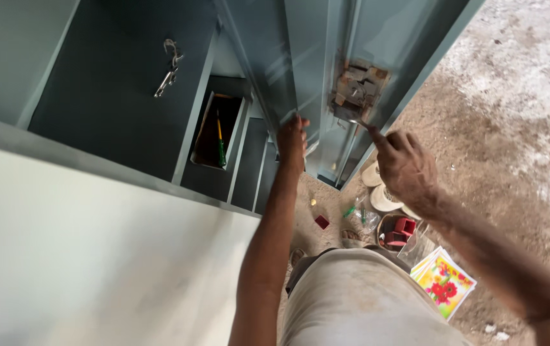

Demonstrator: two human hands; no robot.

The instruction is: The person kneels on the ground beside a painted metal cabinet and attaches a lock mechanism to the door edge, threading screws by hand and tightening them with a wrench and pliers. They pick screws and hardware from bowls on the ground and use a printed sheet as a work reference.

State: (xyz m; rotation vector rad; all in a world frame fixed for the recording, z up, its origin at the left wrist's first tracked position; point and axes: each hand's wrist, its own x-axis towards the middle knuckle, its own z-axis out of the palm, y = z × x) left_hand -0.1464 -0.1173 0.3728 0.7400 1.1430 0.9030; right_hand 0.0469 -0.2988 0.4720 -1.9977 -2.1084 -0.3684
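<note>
Two bare hands work at one open grey-green metal cabinet door (pixel 300 57). Left hand (pixel 292 142) has its grip closed over the door's edge, fingers curled round it. Right hand (pixel 405 165) pinches one thin metal tool (pixel 359 123), its tip touching the single rusty lock mechanism (pixel 357 90) mounted on the door's inner face. One bunch of keys (pixel 169 67) hangs on a cabinet panel to the left, and one green-handled screwdriver (pixel 220 144) lies in a small compartment. On the dirt floor (pixel 512 128) below sit one small round tray with red pieces (pixel 398 232) and one stack of flowered cards (pixel 445 282)
</note>
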